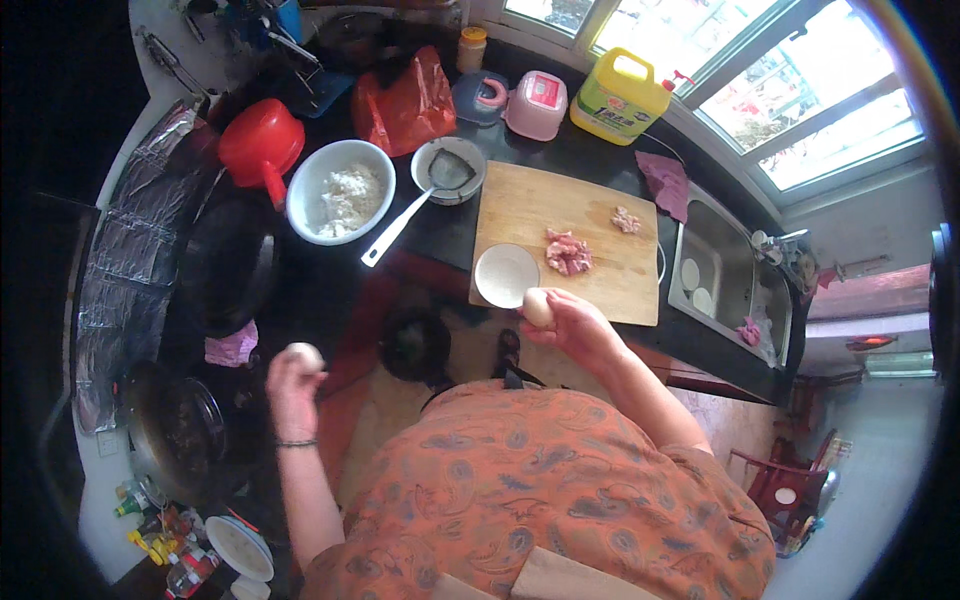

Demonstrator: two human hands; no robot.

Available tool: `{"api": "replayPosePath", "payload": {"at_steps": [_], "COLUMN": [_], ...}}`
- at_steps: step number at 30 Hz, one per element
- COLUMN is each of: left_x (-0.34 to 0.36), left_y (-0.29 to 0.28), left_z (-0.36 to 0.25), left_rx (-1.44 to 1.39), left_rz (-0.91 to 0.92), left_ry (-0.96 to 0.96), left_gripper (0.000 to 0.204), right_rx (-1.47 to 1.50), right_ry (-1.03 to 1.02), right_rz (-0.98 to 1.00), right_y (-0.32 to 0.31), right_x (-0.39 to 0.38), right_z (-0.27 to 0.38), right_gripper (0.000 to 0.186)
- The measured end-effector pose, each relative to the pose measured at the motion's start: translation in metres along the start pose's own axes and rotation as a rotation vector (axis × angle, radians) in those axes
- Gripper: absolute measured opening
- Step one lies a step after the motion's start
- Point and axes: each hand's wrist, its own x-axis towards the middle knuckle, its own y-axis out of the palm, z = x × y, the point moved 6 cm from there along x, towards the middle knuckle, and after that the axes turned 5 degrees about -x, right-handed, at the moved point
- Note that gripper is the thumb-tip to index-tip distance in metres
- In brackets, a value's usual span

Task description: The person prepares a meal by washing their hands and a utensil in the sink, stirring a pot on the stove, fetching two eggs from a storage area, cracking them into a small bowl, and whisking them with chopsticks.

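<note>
Head view: my left hand (291, 385) and right hand (578, 326) grip eggs (538, 308); bumping could tip the bowl (506, 275) at the board's (615, 288) near-left corner.

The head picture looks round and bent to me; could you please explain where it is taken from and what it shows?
No machine is here: a person works bare-handed. A wide camera on the head looks down, so straight edges bend. On the dark counter are a wooden board with raw meat and a small white bowl, plus a bigger bowl of white powder. The right hand holds what looks like an egg; the left hand holds a similar one.
</note>
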Motion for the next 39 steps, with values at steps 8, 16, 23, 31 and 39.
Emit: {"api": "replayPosePath", "payload": {"at_steps": [8, 16, 23, 31, 39], "left_x": [-0.066, -0.123, -0.079, -0.052, -0.048], "left_y": [0.23, 0.324, 0.336, 0.318, 0.328], "left_z": [0.002, -0.024, 0.01, 0.049, 0.061], "left_rx": [0.217, 0.849, 0.431, -0.003, 0.705], "left_rz": [0.526, 0.438, 0.421, 0.456, 0.429], "left_ry": [0.191, 1.226, 0.476, -0.242, 0.173], "left_gripper": [0.038, 0.05, 0.036, 0.034, 0.038], "right_rx": [0.012, 0.212, 0.163, -0.002, -0.386], "right_ry": [0.043, 0.041, 0.119, 0.109, -0.038], "right_rz": [0.163, 0.413, 0.453, 0.45, 0.436], "right_y": [0.024, 0.031, -0.008, -0.018, -0.017], "right_x": [0.016, 0.015, 0.027, 0.046, 0.055], "right_z": [0.032, 0.06, 0.062, 0.068, 0.071], "right_gripper": [0.042, 0.04, 0.044, 0.041, 0.048]}}
